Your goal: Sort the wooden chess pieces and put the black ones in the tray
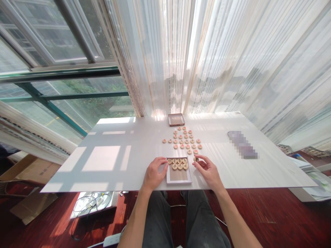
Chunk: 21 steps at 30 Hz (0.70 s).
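On the white table, close to the front edge, lies a shallow open box (pixel 179 182) with several round xiangqi pieces (pixel 180 166) in two rows at its far end. Their characters are black. At the box's left wall is my left hand (pixel 154 173), thumb and index finger against its far corner, beside the leftmost piece (pixel 169 161). My right hand (pixel 207 171) pinches a black-marked xiangqi piece (pixel 196 159) between thumb and fingers, just to the right of the box. Beyond the box, loose pieces (pixel 186 141), mostly red-marked, lie spread in uneven rows.
A shallow box lid (pixel 176 120) rests at the table's (pixel 144 137) far edge. To the right lies a blurred-out object (pixel 242 144). Sheer curtains (pixel 219 69) hang behind the table. Cables and a power strip (pixel 112 240) are on the floor.
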Each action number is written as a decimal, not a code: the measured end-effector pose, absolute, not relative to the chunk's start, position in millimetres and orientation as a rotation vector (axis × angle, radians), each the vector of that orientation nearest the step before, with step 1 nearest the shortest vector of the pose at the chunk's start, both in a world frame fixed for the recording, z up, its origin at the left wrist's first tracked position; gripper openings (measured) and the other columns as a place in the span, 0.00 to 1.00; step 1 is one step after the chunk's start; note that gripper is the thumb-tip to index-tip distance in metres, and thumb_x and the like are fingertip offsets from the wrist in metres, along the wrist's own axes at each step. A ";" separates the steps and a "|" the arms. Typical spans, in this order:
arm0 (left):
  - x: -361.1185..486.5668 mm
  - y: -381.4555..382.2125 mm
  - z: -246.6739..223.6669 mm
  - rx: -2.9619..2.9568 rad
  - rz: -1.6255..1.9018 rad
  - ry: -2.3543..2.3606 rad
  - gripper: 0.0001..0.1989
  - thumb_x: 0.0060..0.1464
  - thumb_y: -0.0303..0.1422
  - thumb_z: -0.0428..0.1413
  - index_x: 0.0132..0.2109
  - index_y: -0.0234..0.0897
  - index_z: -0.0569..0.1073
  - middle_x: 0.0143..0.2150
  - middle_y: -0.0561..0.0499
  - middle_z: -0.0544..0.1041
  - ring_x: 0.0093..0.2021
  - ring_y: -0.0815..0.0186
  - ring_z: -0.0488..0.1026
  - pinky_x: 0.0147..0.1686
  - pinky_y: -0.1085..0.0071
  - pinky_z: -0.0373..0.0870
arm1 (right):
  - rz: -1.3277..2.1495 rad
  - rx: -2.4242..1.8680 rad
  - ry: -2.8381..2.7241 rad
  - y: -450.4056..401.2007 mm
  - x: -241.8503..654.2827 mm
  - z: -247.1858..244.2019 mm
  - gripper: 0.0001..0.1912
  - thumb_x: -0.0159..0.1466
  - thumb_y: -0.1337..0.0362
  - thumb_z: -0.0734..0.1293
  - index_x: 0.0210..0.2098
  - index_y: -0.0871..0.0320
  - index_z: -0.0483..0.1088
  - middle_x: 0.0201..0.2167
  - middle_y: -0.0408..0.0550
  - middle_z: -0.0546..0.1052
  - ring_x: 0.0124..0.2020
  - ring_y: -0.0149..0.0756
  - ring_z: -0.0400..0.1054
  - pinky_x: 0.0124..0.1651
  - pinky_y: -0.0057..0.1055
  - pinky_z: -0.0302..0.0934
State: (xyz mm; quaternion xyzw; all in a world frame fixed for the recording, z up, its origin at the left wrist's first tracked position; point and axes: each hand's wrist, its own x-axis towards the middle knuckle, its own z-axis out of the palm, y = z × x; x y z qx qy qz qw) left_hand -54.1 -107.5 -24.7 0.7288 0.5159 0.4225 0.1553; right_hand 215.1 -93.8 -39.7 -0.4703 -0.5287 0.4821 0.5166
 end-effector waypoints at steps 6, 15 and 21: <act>-53.9 -107.4 -25.4 2.081 1.206 1.488 0.07 0.62 0.32 0.55 0.45 0.42 0.76 0.49 0.47 0.77 0.51 0.60 0.75 0.54 0.59 0.73 | 1.163 -1.162 -1.309 -95.3 215.2 -35.9 0.22 0.61 0.53 0.72 0.52 0.54 0.72 0.42 0.52 0.81 0.45 0.45 0.77 0.50 0.40 0.69; -53.2 -107.8 -26.5 2.077 1.229 1.482 0.07 0.62 0.32 0.54 0.45 0.42 0.76 0.48 0.47 0.77 0.50 0.60 0.75 0.55 0.58 0.73 | 1.125 -1.183 -1.311 -96.1 213.6 -34.1 0.21 0.60 0.53 0.73 0.50 0.53 0.74 0.44 0.51 0.81 0.42 0.43 0.76 0.48 0.38 0.70; -53.4 -107.9 -25.8 2.082 1.210 1.503 0.07 0.61 0.32 0.55 0.45 0.42 0.76 0.48 0.48 0.78 0.50 0.61 0.76 0.55 0.60 0.73 | 1.126 -1.168 -1.317 -95.9 213.3 -35.4 0.20 0.60 0.55 0.73 0.50 0.53 0.73 0.44 0.51 0.80 0.42 0.42 0.76 0.48 0.38 0.69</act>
